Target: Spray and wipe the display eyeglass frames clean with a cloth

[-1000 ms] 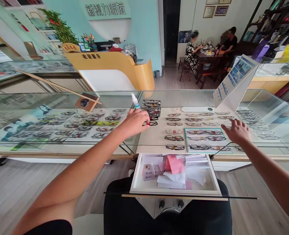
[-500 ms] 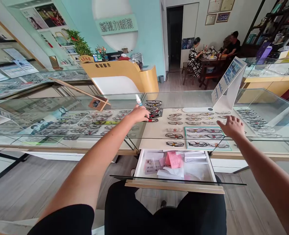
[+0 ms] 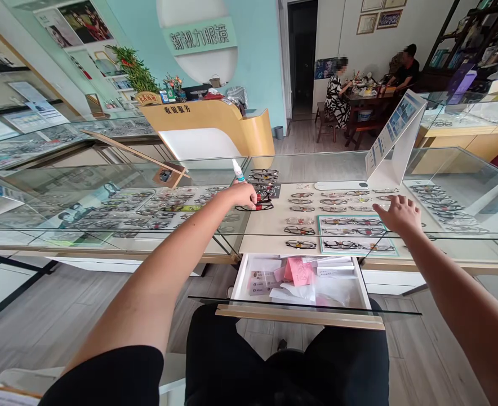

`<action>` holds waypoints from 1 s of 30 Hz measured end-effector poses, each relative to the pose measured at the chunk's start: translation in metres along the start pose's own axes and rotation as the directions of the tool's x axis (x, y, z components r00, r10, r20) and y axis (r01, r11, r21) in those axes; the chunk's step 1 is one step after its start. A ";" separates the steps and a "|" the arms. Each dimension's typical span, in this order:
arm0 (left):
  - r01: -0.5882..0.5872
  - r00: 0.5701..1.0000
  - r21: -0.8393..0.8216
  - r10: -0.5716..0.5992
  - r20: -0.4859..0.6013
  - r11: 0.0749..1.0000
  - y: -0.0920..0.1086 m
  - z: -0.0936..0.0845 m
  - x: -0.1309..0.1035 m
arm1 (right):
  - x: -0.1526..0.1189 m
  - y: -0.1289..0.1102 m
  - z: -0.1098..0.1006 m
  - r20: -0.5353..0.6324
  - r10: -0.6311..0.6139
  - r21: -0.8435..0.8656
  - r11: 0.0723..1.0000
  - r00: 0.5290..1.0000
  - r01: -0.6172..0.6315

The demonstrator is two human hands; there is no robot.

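Note:
My left hand (image 3: 243, 194) reaches over the glass counter and pinches a pair of black glasses with red temples (image 3: 255, 207), held just beside a stack of dark frames (image 3: 263, 177) on the counter top. A small white spray bottle with a blue label (image 3: 237, 170) stands right behind this hand. My right hand (image 3: 401, 214) lies flat with its fingers spread on the glass top, above rows of frames and a teal-edged tray of glasses (image 3: 354, 237) inside the case.
Below the counter a white drawer (image 3: 236, 282) stands pulled out toward my lap, with paper slips and a pink sheet in it. A slanted sign stand (image 3: 390, 144) sits at the back right. Two people sit at a table (image 3: 369, 98) far behind.
My left hand closed on the black and red glasses and drew them slightly left and toward me. My right hand barely shifted. The camera tilted up a little.

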State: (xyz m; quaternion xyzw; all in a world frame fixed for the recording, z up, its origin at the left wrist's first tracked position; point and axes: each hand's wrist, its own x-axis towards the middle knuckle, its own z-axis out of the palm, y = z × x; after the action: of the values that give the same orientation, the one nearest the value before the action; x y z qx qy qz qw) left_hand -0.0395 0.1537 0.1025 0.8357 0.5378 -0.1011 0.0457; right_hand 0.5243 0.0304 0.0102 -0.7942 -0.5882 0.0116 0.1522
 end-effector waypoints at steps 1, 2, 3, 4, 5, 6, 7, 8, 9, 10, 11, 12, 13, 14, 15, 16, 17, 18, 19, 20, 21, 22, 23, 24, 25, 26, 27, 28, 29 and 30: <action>-0.004 1.000 0.002 0.004 0.000 1.000 0.001 0.000 -0.001 | 0.000 0.001 0.001 0.000 0.000 0.001 1.000 1.000 0.000; -0.006 1.000 0.004 0.006 -0.004 1.000 0.003 0.000 -0.003 | 0.001 0.002 0.002 -0.001 -0.001 0.001 1.000 1.000 0.001; -0.008 1.000 0.007 0.008 -0.009 1.000 0.004 0.000 -0.005 | 0.002 0.002 0.003 -0.003 -0.003 0.002 1.000 1.000 0.003; -0.008 1.000 0.010 0.008 -0.015 1.000 0.005 0.000 -0.007 | 0.002 0.003 0.004 -0.007 -0.006 0.006 1.000 1.000 0.006; -0.006 1.000 0.013 0.006 -0.020 1.000 0.007 -0.001 -0.010 | 0.003 0.004 0.006 -0.012 -0.009 0.011 1.000 1.000 0.009; -0.002 1.000 0.017 0.003 -0.023 1.000 0.009 -0.002 -0.013 | 0.004 0.005 0.007 -0.017 -0.011 0.017 1.000 1.000 0.011; 0.002 1.000 0.019 -0.002 -0.023 1.000 0.011 -0.003 -0.016 | 0.004 0.006 0.008 -0.021 -0.013 0.024 1.000 1.000 0.013; 0.007 1.000 0.023 -0.007 -0.021 1.000 0.014 -0.004 -0.021 | 0.005 0.007 0.008 -0.024 -0.013 0.030 0.999 1.000 0.014; 0.012 1.000 0.025 -0.011 -0.021 1.000 0.017 -0.006 -0.026 | 0.005 0.007 0.008 -0.026 -0.012 0.033 0.999 1.000 0.012; 0.011 1.000 0.025 -0.010 -0.023 1.000 0.021 -0.008 -0.034 | 0.005 0.007 0.008 -0.026 -0.009 0.034 0.999 1.000 0.010; 0.002 1.000 0.020 -0.001 -0.027 1.000 0.026 -0.010 -0.042 | 0.004 0.006 0.007 -0.023 -0.006 0.034 0.999 1.000 0.007; -0.018 0.999 0.010 0.018 -0.035 1.000 0.032 -0.011 -0.053 | 0.004 0.005 0.005 -0.019 -0.002 0.032 0.999 1.000 0.003; -0.050 0.998 -0.007 0.050 -0.043 0.999 0.039 -0.012 -0.065 | 0.003 0.004 0.003 -0.011 0.003 0.029 1.000 1.000 -0.002; -0.093 0.995 -0.030 0.092 -0.044 0.995 0.047 -0.012 -0.079 | 0.002 0.002 0.000 -0.001 0.008 0.026 1.000 1.000 -0.007; -0.138 0.990 -0.051 0.136 -0.043 0.989 0.055 -0.012 -0.093 | 0.001 0.001 -0.002 0.013 0.011 0.023 1.000 1.000 -0.011; -0.178 0.984 -0.072 0.176 -0.034 0.981 0.065 -0.010 -0.108 | 0.000 -0.001 -0.005 0.027 0.013 0.020 1.000 1.000 -0.014; -0.221 0.975 -0.094 0.222 0.001 0.971 0.075 -0.008 -0.123 | -0.002 -0.002 -0.008 0.040 0.016 0.018 1.000 0.999 -0.017; -0.261 0.962 -0.125 0.269 0.045 0.957 0.086 -0.005 -0.137 | -0.003 -0.004 -0.011 0.051 0.015 0.017 1.000 0.999 -0.016; -0.300 0.943 -0.164 0.318 0.097 0.940 0.096 -0.001 -0.149 | -0.004 -0.005 -0.014 0.057 0.016 0.015 1.000 0.998 -0.017; -0.329 0.920 -0.211 0.363 0.148 0.920 0.106 0.004 -0.160 | -0.005 -0.006 -0.016 0.060 0.017 0.012 1.000 0.998 -0.018; -0.344 0.896 -0.261 0.398 0.195 0.902 0.114 0.010 -0.168 | -0.006 -0.007 -0.018 0.060 0.019 0.008 1.000 0.998 -0.020; -0.344 0.876 -0.304 0.420 0.236 0.888 0.122 0.016 -0.173 | -0.007 -0.007 -0.019 0.059 0.022 0.005 1.000 0.998 -0.023; -0.333 0.862 -0.339 0.430 0.270 0.880 0.128 0.023 -0.174 | -0.007 -0.008 -0.020 0.058 0.024 0.001 1.000 0.998 -0.024; -0.317 0.854 -0.360 0.429 0.295 0.877 0.133 0.031 -0.174 | -0.008 -0.008 -0.021 0.057 0.025 -0.002 1.000 0.998 -0.025; -0.301 0.850 -0.369 0.422 0.314 0.880 0.136 0.039 -0.170 | -0.008 -0.008 -0.021 0.056 0.026 -0.006 1.000 0.998 -0.026; -0.288 0.850 -0.367 0.412 0.327 0.885 0.137 0.047 -0.165 | -0.008 -0.009 -0.021 0.057 0.026 -0.009 1.000 0.998 -0.025; -0.277 0.851 -0.357 0.400 0.340 0.892 0.137 0.056 -0.158 | -0.008 -0.009 -0.021 0.060 0.032 -0.016 0.999 0.998 -0.031; -0.266 0.854 -0.341 0.384 0.351 0.902 0.136 0.064 -0.150 | -0.007 -0.008 -0.020 0.065 0.042 -0.025 0.999 0.997 -0.041; -0.251 0.859 -0.320 0.363 0.360 0.914 0.134 0.072 -0.141 | -0.007 -0.008 -0.020 0.070 0.056 -0.036 0.998 0.996 -0.053; -0.233 0.868 -0.295 0.334 0.367 0.927 0.131 0.080 -0.133 | -0.006 -0.008 -0.019 0.073 0.067 -0.047 0.997 0.995 -0.064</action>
State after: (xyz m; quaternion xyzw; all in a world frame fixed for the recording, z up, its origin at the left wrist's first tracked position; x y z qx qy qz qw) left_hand 0.0170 -0.0340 0.0492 0.8540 0.3947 -0.2006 0.2731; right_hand 0.5186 0.0227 0.0300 -0.8152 -0.5673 0.0333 0.1119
